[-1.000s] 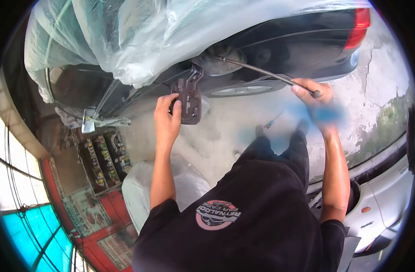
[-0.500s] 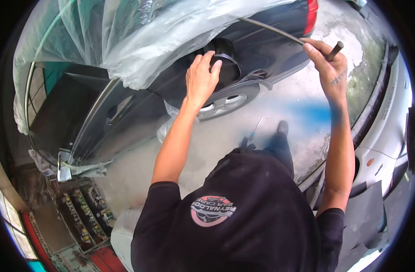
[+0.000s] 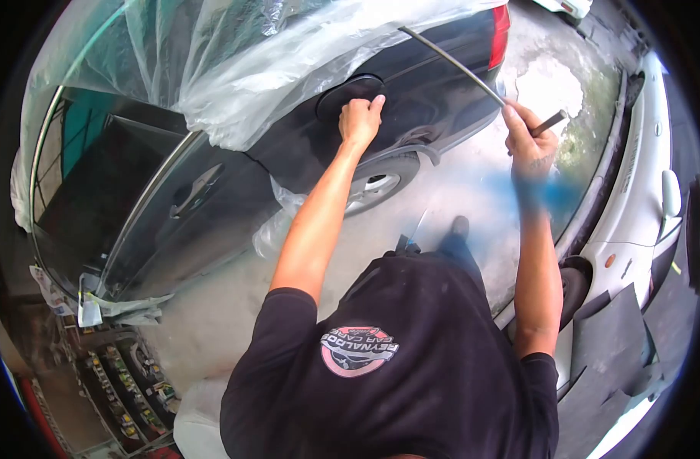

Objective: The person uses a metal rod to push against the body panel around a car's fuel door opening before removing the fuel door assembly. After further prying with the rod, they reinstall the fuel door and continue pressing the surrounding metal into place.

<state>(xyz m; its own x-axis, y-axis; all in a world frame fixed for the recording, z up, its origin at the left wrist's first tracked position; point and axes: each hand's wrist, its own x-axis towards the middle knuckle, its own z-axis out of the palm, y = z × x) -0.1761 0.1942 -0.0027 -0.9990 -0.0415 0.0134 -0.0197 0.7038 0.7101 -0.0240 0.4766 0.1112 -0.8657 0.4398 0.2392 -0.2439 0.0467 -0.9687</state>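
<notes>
My left hand [image 3: 361, 121] is closed, its thumb pointing up, at the lower right edge of a round black disc [image 3: 338, 99]. The disc lies close against the side of a dark car [image 3: 434, 96], above the rear wheel [image 3: 384, 183]; its exact kind does not show. Curled fingers hide part of its rim. In my right hand [image 3: 530, 141] is a long metal rod [image 3: 449, 59] with a bent, thicker handle end. Its far end reaches the car's upper side, by the edge of clear plastic sheeting [image 3: 243, 99].
A silver car [image 3: 641, 206] stands on the right, with dark sheets [image 3: 610, 336] beside it. At lower left is a rack [image 3: 124, 390] of small items. A thin tool [image 3: 419, 226] shows near my feet on the concrete floor [image 3: 220, 306].
My left hand has gone from spread fingers to a closed grip. The black disc, tilted out before, now lies nearer the car's side. My right hand and the rod have shifted left and down.
</notes>
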